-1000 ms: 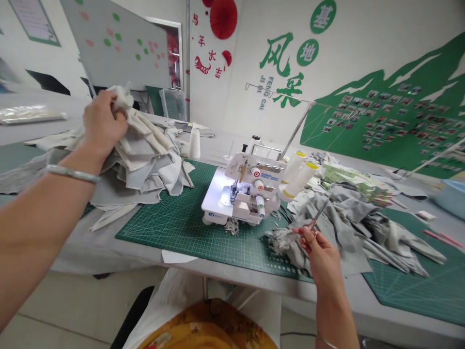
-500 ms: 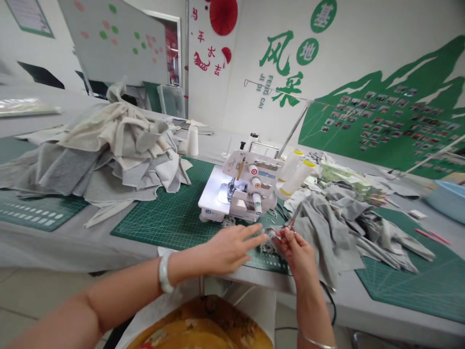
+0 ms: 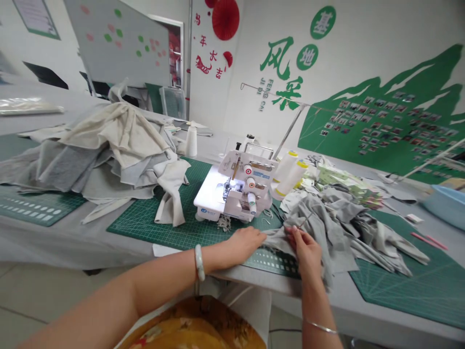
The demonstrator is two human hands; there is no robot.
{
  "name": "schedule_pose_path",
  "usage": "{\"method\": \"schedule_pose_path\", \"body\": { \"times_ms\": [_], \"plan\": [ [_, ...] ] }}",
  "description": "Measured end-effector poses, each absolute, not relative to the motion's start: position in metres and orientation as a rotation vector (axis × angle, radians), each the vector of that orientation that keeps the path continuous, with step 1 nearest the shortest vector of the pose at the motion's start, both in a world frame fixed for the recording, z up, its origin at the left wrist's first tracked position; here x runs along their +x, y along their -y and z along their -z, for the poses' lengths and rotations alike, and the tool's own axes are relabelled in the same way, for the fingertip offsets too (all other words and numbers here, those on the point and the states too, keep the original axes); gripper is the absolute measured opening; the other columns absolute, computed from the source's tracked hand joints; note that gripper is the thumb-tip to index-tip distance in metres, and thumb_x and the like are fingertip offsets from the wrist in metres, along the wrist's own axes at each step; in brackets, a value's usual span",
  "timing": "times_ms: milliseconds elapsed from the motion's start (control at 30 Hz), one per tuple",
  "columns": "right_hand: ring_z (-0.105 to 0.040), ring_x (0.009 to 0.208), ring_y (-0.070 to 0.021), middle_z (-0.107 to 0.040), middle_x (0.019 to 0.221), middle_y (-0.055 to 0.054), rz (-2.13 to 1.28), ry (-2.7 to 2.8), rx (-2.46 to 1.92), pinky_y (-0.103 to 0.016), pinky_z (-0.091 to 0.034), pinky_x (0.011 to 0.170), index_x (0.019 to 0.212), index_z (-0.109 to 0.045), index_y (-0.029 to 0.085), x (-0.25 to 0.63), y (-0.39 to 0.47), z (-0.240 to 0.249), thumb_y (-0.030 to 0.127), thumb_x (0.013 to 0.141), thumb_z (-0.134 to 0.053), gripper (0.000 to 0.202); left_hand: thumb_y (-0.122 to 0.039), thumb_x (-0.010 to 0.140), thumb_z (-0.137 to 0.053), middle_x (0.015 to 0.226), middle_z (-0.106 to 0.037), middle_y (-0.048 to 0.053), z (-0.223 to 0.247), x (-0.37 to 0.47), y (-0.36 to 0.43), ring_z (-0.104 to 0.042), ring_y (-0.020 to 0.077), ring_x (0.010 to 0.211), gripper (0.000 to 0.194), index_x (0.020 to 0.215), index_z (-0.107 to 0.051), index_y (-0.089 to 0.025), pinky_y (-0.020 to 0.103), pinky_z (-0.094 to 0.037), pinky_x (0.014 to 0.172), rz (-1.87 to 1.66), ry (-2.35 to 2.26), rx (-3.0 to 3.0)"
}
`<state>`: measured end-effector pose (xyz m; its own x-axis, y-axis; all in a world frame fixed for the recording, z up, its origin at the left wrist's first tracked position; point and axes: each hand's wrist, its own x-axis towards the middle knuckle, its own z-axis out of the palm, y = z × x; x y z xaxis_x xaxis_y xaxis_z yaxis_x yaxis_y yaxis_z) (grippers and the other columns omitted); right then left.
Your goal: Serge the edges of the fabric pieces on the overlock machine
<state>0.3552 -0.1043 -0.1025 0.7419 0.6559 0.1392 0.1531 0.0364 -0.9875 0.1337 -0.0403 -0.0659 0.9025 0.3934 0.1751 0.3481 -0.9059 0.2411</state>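
Observation:
My left hand [image 3: 247, 245] is closed, pinching the end of a grey cloth piece [image 3: 276, 238] in front of the sewing machine. My right hand [image 3: 305, 248] is closed at the other side of that cloth, with a thin pointed metal tool [image 3: 304, 222] sticking up from its fingers; its exact kind is too small to make out. The white overlock machine [image 3: 236, 186] stands just beyond my hands, its lamp lit. Frayed trimmings [image 3: 224, 223] hang at its front edge.
A tall heap of grey and cream cloth [image 3: 119, 140] lies left. Grey cloth [image 3: 337, 223] is piled right. Green cutting mats [image 3: 145, 225] cover parts of the table. Thread cones [image 3: 290, 177] stand behind the machine. Pink sticks [image 3: 428, 241] and a blue basin [image 3: 446, 203] are far right.
My left hand has gone from spread fingers to a closed grip on the cloth. Grey cloth now stretches between my hands. A pale piece has slid from the left heap toward the machine.

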Motion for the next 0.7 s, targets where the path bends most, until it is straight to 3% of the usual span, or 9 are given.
{"method": "schedule_pose_path", "body": {
  "times_ms": [167, 400, 500, 600, 700],
  "plan": [
    [-0.062, 0.054, -0.0133, -0.074, 0.074, -0.006, -0.490, 0.625, -1.554, -0.024, -0.053, 0.052, 0.067, -0.068, 0.016, 0.390, 0.103, 0.096, 0.062, 0.054, -0.078, 0.049, -0.005, 0.086, -0.049, 0.096, -0.063, 0.008, 0.065, 0.111, 0.032, -0.059, 0.0212, 0.092, 0.016, 0.086, -0.063, -0.013, 0.030, -0.050, 0.077, -0.162, -0.689, 2.959],
    [-0.060, 0.060, -0.0133, -0.074, 0.085, -0.008, -0.317, 0.630, -1.658, -0.024, -0.049, 0.055, 0.077, -0.069, 0.015, 0.407, 0.111, 0.083, 0.067, 0.062, -0.068, 0.055, -0.001, 0.082, -0.048, 0.098, -0.061, 0.020, 0.062, 0.097, 0.040, -0.058, 0.0296, 0.094, 0.020, 0.088, -0.067, -0.005, 0.038, -0.051, 0.071, -0.138, -1.021, 2.950],
    [-0.061, 0.065, -0.0167, -0.074, 0.079, -0.009, -0.267, 0.741, -1.747, -0.025, -0.045, 0.055, 0.074, -0.072, 0.015, 0.395, 0.119, 0.071, 0.065, 0.066, -0.066, 0.051, -0.003, 0.085, -0.046, 0.107, -0.059, 0.022, 0.061, 0.097, 0.046, -0.056, 0.0303, 0.100, 0.026, 0.103, -0.065, -0.003, 0.040, -0.050, 0.076, -0.189, -1.085, 2.959],
    [-0.061, 0.060, -0.0196, -0.072, 0.065, -0.008, -0.335, 0.981, -1.893, -0.027, -0.043, 0.054, 0.065, -0.073, 0.016, 0.370, 0.119, 0.066, 0.060, 0.068, -0.066, 0.044, -0.018, 0.090, -0.051, 0.126, -0.054, 0.019, 0.064, 0.102, 0.054, -0.053, 0.0292, 0.109, 0.039, 0.128, -0.052, -0.010, 0.042, -0.048, 0.086, -0.326, -0.968, 2.984],
    [-0.062, 0.054, -0.0205, -0.070, 0.059, -0.006, -0.334, 1.094, -1.969, -0.028, -0.043, 0.052, 0.067, -0.074, 0.019, 0.342, 0.111, 0.071, 0.051, 0.070, -0.065, 0.034, -0.039, 0.088, -0.060, 0.127, -0.055, 0.013, 0.070, 0.109, 0.061, -0.051, 0.0298, 0.113, 0.042, 0.124, -0.056, -0.019, 0.044, -0.044, 0.094, -0.354, -0.845, 2.951]
  ]
}}
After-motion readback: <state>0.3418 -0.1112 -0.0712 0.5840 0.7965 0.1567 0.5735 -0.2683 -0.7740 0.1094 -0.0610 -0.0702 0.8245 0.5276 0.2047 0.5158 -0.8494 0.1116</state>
